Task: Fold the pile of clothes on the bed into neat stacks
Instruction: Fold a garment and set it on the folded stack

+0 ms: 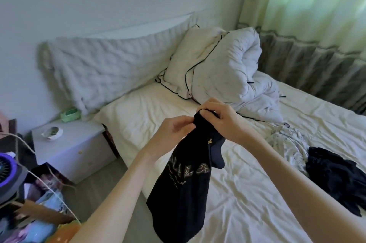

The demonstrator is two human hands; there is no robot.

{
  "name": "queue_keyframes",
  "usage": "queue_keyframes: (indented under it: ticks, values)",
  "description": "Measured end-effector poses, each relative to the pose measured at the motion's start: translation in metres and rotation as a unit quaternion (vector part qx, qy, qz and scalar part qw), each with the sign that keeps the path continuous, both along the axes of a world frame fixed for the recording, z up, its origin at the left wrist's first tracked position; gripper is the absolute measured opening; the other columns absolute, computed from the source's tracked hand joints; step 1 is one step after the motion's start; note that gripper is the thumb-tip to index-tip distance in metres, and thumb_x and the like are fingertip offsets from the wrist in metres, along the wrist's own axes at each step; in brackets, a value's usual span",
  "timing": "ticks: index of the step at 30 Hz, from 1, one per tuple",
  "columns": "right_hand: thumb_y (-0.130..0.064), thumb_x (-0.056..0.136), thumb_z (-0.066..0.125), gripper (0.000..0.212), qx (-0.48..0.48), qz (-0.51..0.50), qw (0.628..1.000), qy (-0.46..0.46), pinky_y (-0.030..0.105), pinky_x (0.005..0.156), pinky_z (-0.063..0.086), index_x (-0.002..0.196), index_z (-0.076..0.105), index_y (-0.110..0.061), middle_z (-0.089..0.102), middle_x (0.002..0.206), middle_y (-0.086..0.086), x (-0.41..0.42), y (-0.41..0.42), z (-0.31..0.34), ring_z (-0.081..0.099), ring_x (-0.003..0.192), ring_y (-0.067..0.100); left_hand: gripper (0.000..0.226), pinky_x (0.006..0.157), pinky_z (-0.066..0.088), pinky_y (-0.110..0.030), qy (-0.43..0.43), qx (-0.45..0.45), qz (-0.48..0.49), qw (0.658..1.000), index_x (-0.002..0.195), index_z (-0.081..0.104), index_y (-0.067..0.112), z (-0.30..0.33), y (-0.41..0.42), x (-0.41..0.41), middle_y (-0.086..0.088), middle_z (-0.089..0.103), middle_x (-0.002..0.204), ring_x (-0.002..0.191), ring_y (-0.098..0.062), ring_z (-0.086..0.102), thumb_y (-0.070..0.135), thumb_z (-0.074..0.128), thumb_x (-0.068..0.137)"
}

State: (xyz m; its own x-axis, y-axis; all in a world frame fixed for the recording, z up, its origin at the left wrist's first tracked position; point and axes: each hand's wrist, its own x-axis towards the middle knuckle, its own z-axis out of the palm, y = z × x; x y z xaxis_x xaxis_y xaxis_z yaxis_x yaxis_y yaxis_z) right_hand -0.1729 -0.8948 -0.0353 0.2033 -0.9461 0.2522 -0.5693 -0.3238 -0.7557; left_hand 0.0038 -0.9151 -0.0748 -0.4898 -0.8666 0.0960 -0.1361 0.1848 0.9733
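Black cotton garment with a pale printed pattern [184,189] hangs above the cream-sheeted bed [247,193], its top edge pinched by both the left hand [174,130] and right hand [219,116].

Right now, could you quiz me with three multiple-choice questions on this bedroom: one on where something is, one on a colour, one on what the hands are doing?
1. Where is the green box?
A on the nightstand
B on the pillow
C on the floor

2. What colour is the held shirt?
A white
B black
C red

3. How is the shirt held?
A lying flat
B one hand only
C both hands grip its top

Answers: A, it sits at the nightstand's back edge; B, dark cloth with pale print; C, left hand and right hand pinch it.
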Motion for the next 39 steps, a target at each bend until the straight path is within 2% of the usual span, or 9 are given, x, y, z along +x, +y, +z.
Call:
queue_keyframes:
  ticks: [7, 11, 15, 20, 24, 30, 33, 37, 39]
  values:
    - [-0.010, 0.096, 0.050, 0.017, -0.024, -0.048, 0.998, -0.026, 0.012, 0.081, 0.038, 0.092, 0.065, -0.017, 0.057, 0.094, -0.006, 0.057, -0.024, 0.002, 0.054, 0.090, 0.009, 0.008, 0.064, 0.045, -0.011, -0.060, -0.020, -0.057, 0.996, 0.089, 0.064, 0.009, 0.007, -0.039, 0.065, 0.012, 0.062, 0.073, 0.067, 0.000, 0.058, 0.016, 0.066, 0.087]
    - [-0.010, 0.096, 0.049, 0.017, -0.018, -0.071, 0.996, -0.044, 0.014, 0.080, 0.039, 0.090, 0.064, -0.018, 0.058, 0.087, -0.013, 0.082, -0.046, 0.003, 0.055, 0.088, 0.009, 0.006, 0.064, 0.046, -0.012, -0.143, -0.034, -0.071, 0.987, 0.079, 0.066, 0.023, 0.010, -0.073, 0.117, 0.010, 0.066, 0.072, 0.069, -0.001, 0.061, 0.026, 0.070, 0.083]
    - [-0.011, 0.097, 0.049, 0.016, -0.018, -0.137, 0.989, -0.056, 0.021, 0.078, 0.040, 0.093, 0.064, -0.016, 0.060, 0.087, -0.007, 0.090, -0.062, -0.002, 0.054, 0.086, 0.011, 0.010, 0.063, 0.045, -0.016, -0.248, -0.070, -0.019, 0.966, 0.075, 0.064, 0.025, 0.002, -0.097, 0.151, 0.009, 0.065, 0.071, 0.069, -0.004, 0.060, 0.030, 0.069, 0.082]
    - [-0.010, 0.098, 0.046, 0.018, -0.036, -0.185, 0.982, -0.033, 0.009, 0.065, 0.036, 0.092, 0.063, -0.011, 0.056, 0.075, -0.010, 0.081, -0.074, -0.010, 0.051, 0.072, 0.005, 0.012, 0.056, 0.037, -0.006, -0.331, -0.142, 0.069, 0.930, 0.076, 0.060, 0.031, 0.000, -0.115, 0.174, 0.019, 0.060, 0.075, 0.071, 0.008, 0.054, 0.028, 0.067, 0.085]
    - [-0.011, 0.099, 0.043, 0.019, -0.048, -0.196, 0.979, -0.008, 0.009, 0.057, 0.033, 0.083, 0.054, -0.013, 0.048, 0.065, -0.010, 0.077, -0.084, -0.012, 0.044, 0.061, 0.003, 0.010, 0.062, 0.037, -0.006, -0.286, -0.144, 0.132, 0.938, 0.078, 0.063, 0.029, 0.006, -0.121, 0.185, 0.017, 0.063, 0.078, 0.075, 0.007, 0.056, 0.021, 0.067, 0.084]
    - [-0.016, 0.100, 0.040, 0.025, 0.001, -0.175, 0.984, -0.026, 0.023, 0.060, 0.033, 0.078, 0.048, -0.006, 0.044, 0.066, -0.003, 0.063, -0.093, -0.013, 0.039, 0.063, 0.009, 0.012, 0.063, 0.046, -0.008, -0.105, -0.052, 0.064, 0.991, 0.081, 0.069, 0.011, 0.023, -0.116, 0.181, 0.006, 0.070, 0.071, 0.067, -0.002, 0.064, 0.009, 0.061, 0.089]
    - [-0.021, 0.097, 0.048, 0.021, 0.045, -0.119, 0.992, -0.007, 0.017, 0.061, 0.039, 0.084, 0.058, -0.008, 0.053, 0.072, -0.003, 0.052, -0.091, -0.012, 0.048, 0.065, 0.008, 0.014, 0.064, 0.047, -0.010, -0.095, -0.075, 0.082, 0.989, 0.080, 0.069, 0.010, 0.021, -0.114, 0.175, 0.004, 0.069, 0.070, 0.065, -0.004, 0.063, 0.011, 0.060, 0.090]
    - [-0.019, 0.089, 0.063, 0.007, 0.137, -0.056, 0.986, -0.083, 0.015, 0.062, 0.045, 0.082, 0.065, -0.017, 0.062, 0.069, -0.008, 0.037, -0.081, -0.023, 0.059, 0.063, 0.003, 0.014, 0.066, 0.048, -0.022, -0.092, -0.075, 0.108, 0.987, 0.080, 0.068, 0.011, 0.008, -0.110, 0.169, -0.004, 0.069, 0.073, 0.068, -0.013, 0.063, 0.015, 0.060, 0.091]
    - [-0.017, 0.085, 0.068, 0.010, 0.158, -0.051, 0.984, -0.066, 0.013, 0.064, 0.045, 0.078, 0.067, -0.023, 0.064, 0.067, -0.014, 0.028, -0.073, -0.037, 0.060, 0.065, -0.001, 0.014, 0.062, 0.047, -0.015, -0.089, -0.070, 0.112, 0.987, 0.079, 0.068, 0.016, 0.002, -0.109, 0.168, 0.003, 0.069, 0.070, 0.066, -0.006, 0.063, 0.016, 0.060, 0.090]
